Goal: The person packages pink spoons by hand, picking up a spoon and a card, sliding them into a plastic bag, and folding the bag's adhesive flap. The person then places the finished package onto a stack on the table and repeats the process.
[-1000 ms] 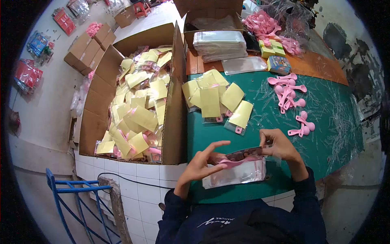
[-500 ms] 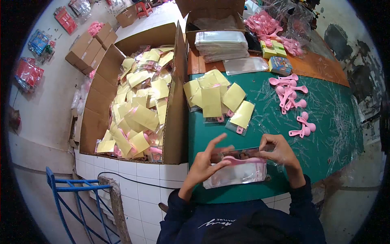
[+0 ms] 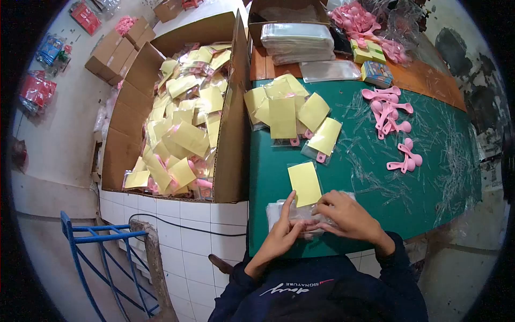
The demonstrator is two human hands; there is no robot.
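A clear plastic packet with a yellow card [image 3: 304,183] in it lies between my hands, yellow side up, its far end pointing away from me. My left hand [image 3: 281,236] is at its near end, index finger stretched along the card's left edge and the other fingers curled at the plastic. From the right, my right hand [image 3: 348,216] pinches the near end of the same packet with bent fingers. Beneath both hands lies a stack of clear plastic bags [image 3: 275,212], partly covered. The pink spoon in this packet is hidden now.
Finished-looking packets [image 3: 282,118] with yellow cards lie ahead on the green table [image 3: 332,177]. Loose pink spoons [image 3: 387,110] and plastic strips are to the right. A big cardboard box [image 3: 225,123] of similar packets stands left. Bag stacks [image 3: 298,40] and small card stacks [image 3: 376,73] sit behind.
The packet, earlier raised with its pink spoon and printed side showing, now lies with the yellow card up. Both hands have come together at its near end. The view has shifted slightly.
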